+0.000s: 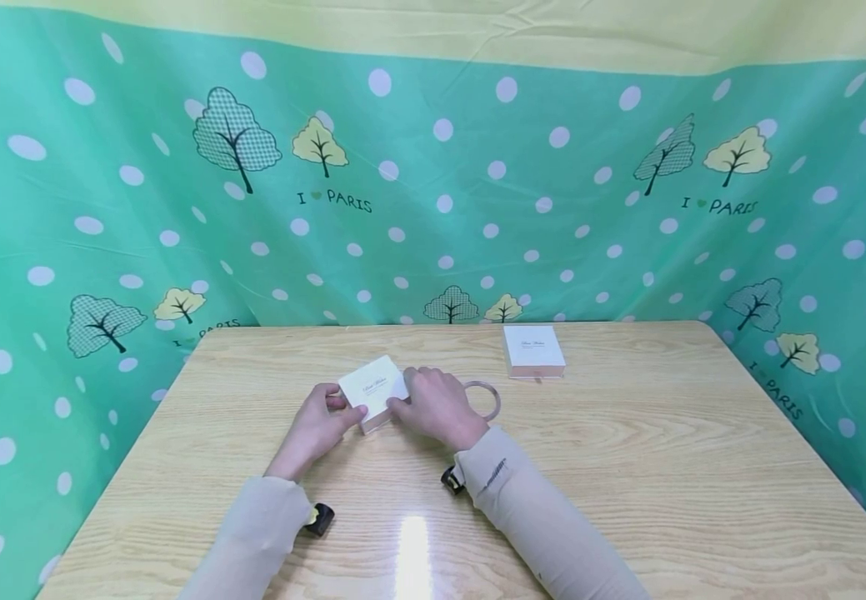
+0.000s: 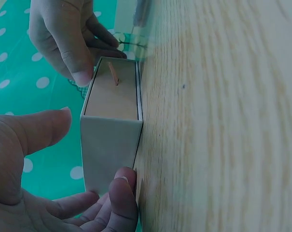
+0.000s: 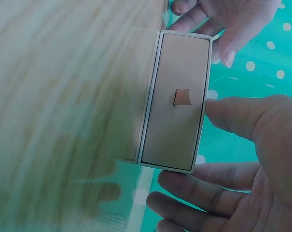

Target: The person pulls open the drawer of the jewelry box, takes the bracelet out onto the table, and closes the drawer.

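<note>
A small white drawer box (image 1: 375,388) with printed lettering on its lid lies on the wooden table between the two hands. Its pinkish drawer front (image 3: 177,130) carries a short ribbon tab (image 3: 183,97). My left hand (image 1: 320,426) touches the box's left side with its fingertips; in the left wrist view its thumb (image 2: 44,128) stands apart from the box. On the other side, my right hand (image 1: 438,406) holds the box, thumb against the top edge and fingers at the right side. The drawer appears pushed in, and its contents are hidden.
A second white box (image 1: 533,348) with similar lettering sits at the table's back edge, right of centre. Just right of the right hand lies a greyish ring (image 1: 496,402), partly hidden by that hand. A green dotted curtain (image 1: 470,200) hangs behind the table (image 1: 665,467).
</note>
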The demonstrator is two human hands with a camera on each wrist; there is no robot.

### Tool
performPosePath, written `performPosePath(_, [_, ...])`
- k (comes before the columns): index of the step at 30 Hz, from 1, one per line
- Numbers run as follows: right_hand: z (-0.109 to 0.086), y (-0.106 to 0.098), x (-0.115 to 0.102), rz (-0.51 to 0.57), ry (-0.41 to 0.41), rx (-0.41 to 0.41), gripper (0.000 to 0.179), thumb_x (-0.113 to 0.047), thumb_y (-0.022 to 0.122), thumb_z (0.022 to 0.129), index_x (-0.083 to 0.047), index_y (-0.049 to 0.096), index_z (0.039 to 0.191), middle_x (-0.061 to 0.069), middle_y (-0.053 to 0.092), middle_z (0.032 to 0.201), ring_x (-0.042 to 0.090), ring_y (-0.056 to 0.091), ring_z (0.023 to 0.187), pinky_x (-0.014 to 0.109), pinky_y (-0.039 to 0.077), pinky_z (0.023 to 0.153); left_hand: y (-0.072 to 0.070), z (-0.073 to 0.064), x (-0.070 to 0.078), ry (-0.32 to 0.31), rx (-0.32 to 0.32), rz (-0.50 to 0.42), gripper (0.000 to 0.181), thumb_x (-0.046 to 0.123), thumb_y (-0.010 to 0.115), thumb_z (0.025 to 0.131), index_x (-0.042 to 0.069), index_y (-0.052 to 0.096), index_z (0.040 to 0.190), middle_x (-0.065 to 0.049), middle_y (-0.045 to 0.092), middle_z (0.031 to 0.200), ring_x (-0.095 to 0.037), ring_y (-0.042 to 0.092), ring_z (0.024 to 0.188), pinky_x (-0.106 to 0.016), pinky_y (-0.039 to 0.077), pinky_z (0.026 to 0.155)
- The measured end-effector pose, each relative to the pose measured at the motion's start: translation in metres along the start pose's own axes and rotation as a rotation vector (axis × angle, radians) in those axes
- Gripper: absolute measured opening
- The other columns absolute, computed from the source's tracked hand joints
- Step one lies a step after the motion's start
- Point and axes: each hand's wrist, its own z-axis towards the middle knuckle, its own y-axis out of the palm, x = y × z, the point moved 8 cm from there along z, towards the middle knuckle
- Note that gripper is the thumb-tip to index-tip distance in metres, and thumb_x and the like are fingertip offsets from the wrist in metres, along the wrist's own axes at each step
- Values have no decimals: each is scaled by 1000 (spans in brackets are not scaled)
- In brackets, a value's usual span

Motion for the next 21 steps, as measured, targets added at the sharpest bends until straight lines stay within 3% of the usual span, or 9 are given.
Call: performPosePath(21, [-2, 2, -2, 48, 10, -37, 53, -46, 62, 88, -2, 58, 117, 1, 58, 76, 14, 53, 61, 26, 46, 55, -2, -1, 5, 53, 11, 22, 67, 26, 68, 88, -3, 37, 139, -21, 49, 130, -35, 54, 114, -45, 47, 91])
